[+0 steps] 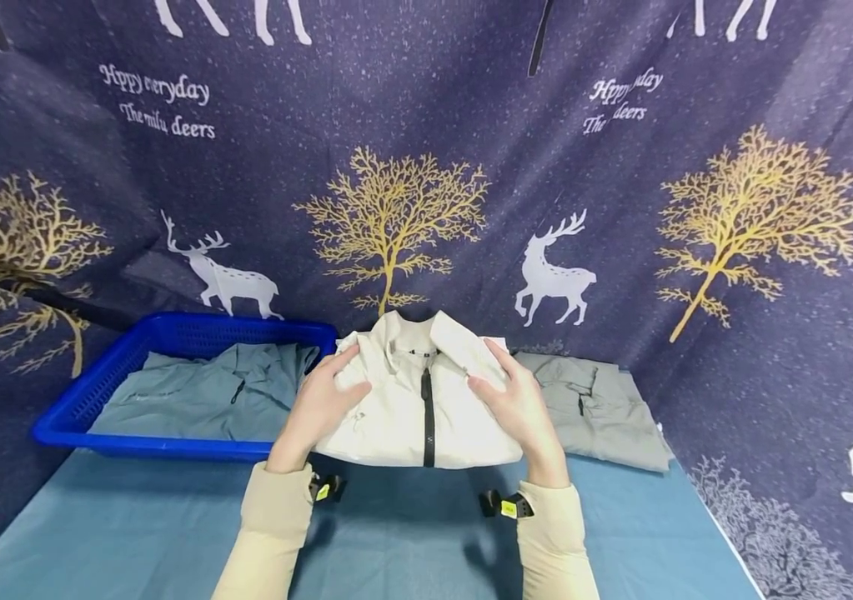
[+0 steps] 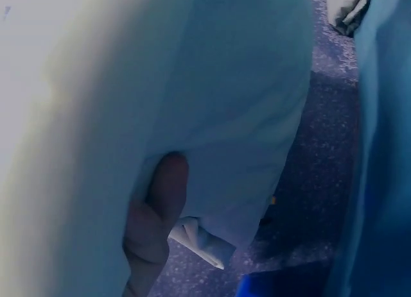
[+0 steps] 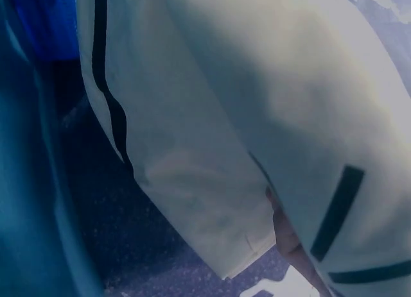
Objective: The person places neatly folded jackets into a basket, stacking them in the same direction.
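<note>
A folded white jacket (image 1: 388,421) with a stand-up collar and a black front zipper (image 1: 429,417) is held up in front of the wall cloth, its lower edge above the table. At its left side the left hand (image 1: 321,404) grips it, thumb on the front. The right hand (image 1: 518,404) grips the opposite side the same way. From below, the left wrist view shows fingers (image 2: 168,194) against the pale cloth (image 2: 225,117). In the right wrist view, the jacket's cloth (image 3: 180,136) hides most of the hand, leaving some fingers (image 3: 286,236) visible.
To the left, a blue plastic basket (image 1: 163,447) holds a folded grey-green garment (image 1: 201,400). A folded grey garment (image 1: 606,417) lies on the right of the blue-covered table (image 1: 411,542). Behind hangs a dark blue cloth (image 1: 426,100) printed with deer and trees.
</note>
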`<state>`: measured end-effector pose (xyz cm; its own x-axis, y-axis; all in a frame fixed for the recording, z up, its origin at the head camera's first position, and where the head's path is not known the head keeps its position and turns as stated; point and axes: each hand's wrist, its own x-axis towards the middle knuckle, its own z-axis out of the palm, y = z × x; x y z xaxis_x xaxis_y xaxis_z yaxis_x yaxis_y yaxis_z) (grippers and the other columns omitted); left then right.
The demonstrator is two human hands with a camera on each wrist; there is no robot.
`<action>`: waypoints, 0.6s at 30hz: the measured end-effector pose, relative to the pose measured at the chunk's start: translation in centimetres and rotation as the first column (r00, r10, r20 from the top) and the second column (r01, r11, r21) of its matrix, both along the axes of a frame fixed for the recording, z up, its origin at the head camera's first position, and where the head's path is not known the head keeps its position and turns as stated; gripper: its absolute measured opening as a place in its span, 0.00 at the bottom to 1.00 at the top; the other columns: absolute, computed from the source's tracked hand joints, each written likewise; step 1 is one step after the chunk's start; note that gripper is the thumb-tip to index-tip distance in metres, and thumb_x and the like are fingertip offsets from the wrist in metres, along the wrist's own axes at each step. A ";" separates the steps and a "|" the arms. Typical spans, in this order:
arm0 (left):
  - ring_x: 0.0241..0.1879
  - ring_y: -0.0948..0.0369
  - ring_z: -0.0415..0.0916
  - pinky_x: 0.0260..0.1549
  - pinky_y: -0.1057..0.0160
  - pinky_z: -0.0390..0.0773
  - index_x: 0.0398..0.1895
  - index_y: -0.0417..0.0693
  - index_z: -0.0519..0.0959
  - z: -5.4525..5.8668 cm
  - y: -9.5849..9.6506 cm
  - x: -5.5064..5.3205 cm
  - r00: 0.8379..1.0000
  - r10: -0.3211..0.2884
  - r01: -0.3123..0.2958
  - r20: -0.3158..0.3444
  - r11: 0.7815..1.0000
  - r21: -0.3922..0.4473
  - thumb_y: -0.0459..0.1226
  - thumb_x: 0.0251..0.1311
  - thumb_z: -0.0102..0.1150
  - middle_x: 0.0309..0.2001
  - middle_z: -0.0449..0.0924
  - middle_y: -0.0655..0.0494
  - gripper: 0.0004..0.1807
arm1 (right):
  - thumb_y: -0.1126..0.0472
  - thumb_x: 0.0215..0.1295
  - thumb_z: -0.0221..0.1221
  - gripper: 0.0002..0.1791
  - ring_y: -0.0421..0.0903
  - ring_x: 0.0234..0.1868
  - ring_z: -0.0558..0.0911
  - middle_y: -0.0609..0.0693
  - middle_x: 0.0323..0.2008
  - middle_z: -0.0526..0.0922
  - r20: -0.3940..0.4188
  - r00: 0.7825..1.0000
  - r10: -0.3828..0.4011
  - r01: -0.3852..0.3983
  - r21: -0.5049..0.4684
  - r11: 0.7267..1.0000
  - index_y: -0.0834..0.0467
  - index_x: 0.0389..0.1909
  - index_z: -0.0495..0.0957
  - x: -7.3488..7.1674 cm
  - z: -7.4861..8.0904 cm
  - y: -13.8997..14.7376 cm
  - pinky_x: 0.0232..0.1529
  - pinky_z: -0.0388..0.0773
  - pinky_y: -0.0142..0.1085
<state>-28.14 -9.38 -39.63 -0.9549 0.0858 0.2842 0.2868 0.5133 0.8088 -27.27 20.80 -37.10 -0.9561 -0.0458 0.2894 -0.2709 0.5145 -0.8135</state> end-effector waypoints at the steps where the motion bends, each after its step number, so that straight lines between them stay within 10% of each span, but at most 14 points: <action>1: 0.69 0.44 0.57 0.63 0.43 0.61 0.73 0.49 0.65 0.0 -0.1 0.1 1.000 -0.004 0.004 0.001 1.000 0.003 0.40 0.61 0.64 0.70 0.63 0.41 0.36 | 0.51 0.63 0.65 0.35 0.51 0.65 0.70 0.49 0.68 0.69 -0.007 1.000 0.002 -0.002 0.000 1.000 0.36 0.71 0.65 0.1 0.0 -0.1 0.60 0.68 0.52; 18: 0.70 0.44 0.54 0.63 0.40 0.60 0.74 0.52 0.64 0.9 -3.0 0.3 1.000 -0.017 0.017 0.012 1.000 0.008 0.42 0.64 0.63 0.71 0.60 0.41 0.35 | 0.53 0.63 0.65 0.34 0.50 0.60 0.74 0.51 0.65 0.73 -0.078 0.997 -0.015 0.017 0.020 1.000 0.42 0.71 0.67 1.1 0.8 -2.9 0.57 0.72 0.49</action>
